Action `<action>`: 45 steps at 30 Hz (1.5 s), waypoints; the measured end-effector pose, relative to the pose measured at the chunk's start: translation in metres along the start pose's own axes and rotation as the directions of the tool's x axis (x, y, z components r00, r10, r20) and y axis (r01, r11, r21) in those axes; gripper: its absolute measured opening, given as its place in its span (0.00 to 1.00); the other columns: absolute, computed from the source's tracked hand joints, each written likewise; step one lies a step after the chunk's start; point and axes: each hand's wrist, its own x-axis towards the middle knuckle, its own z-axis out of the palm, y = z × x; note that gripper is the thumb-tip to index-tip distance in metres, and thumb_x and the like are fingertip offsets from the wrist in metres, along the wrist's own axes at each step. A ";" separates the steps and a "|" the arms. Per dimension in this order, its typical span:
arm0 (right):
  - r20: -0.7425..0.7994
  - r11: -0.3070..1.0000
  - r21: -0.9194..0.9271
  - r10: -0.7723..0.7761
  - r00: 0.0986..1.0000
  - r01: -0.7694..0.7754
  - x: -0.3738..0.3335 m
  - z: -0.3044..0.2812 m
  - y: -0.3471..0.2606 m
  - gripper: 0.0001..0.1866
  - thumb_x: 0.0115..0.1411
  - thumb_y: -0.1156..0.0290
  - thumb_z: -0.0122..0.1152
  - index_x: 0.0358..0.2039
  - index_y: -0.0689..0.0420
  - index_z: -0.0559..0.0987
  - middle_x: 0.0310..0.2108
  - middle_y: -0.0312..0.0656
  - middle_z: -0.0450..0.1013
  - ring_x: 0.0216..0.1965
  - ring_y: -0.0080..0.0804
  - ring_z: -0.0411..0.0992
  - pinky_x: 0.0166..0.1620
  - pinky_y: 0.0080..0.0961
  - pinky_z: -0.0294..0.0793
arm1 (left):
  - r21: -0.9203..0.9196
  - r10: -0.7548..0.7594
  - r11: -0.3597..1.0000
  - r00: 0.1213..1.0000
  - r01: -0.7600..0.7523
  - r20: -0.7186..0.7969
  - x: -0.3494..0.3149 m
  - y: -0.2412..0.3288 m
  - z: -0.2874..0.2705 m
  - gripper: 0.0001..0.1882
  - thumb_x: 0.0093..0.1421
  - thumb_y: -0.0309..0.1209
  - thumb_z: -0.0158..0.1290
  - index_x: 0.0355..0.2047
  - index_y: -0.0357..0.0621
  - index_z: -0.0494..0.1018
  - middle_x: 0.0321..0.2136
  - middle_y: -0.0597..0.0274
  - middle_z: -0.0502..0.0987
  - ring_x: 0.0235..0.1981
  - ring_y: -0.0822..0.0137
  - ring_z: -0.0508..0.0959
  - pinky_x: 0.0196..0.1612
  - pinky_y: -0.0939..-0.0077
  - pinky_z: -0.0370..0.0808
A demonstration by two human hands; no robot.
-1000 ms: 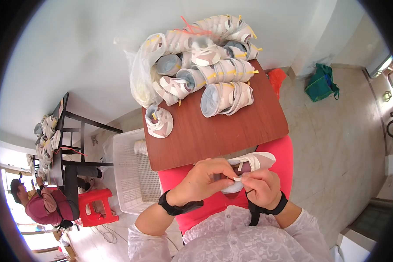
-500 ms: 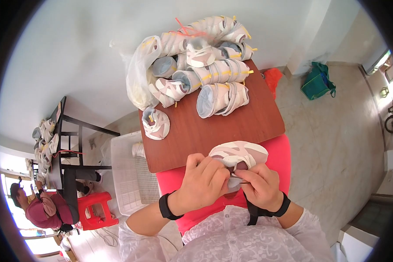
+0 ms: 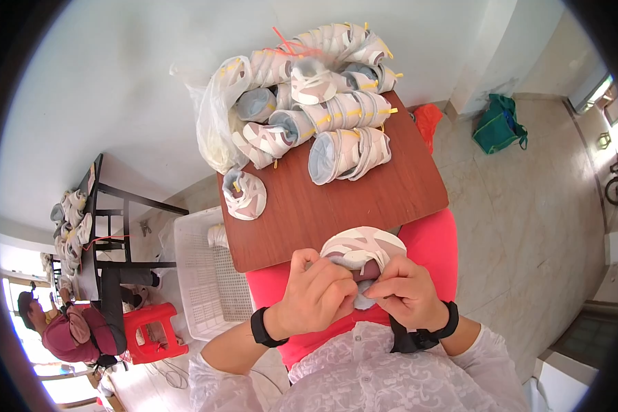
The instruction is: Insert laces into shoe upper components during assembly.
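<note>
A white and mauve shoe upper is between my hands, just off the table's near edge, toe pointing away. My left hand has its fingers curled closed on the left side of the collar. The thumb and fingertips of my right hand are pinched at the grey lining beside the tongue; any small piece between them is hidden. A mauve tongue and a pale lace show in the opening. Another single upper stands on the table's left side.
The brown table carries nested rows of uppers and a clear plastic bag. A white crate stands left, near a red stool and a seated person. A green bag lies on the floor at right.
The upper has shifted slightly left and turned, showing more of its tongue and opening. My right hand has moved a little left; the thin dark strip at its fingertips no longer shows.
</note>
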 end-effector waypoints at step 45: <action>0.026 0.673 -0.656 -0.433 0.901 0.342 -0.003 0.006 -0.013 0.10 0.46 0.74 0.60 0.31 0.52 0.71 0.31 0.36 0.75 0.19 0.20 0.68 0.19 0.14 0.64 | 0.328 0.010 0.944 0.987 0.044 -0.162 -0.042 0.006 0.021 0.15 0.42 0.30 0.60 0.34 0.49 0.75 0.32 0.71 0.73 0.31 0.70 0.73 0.46 0.63 0.62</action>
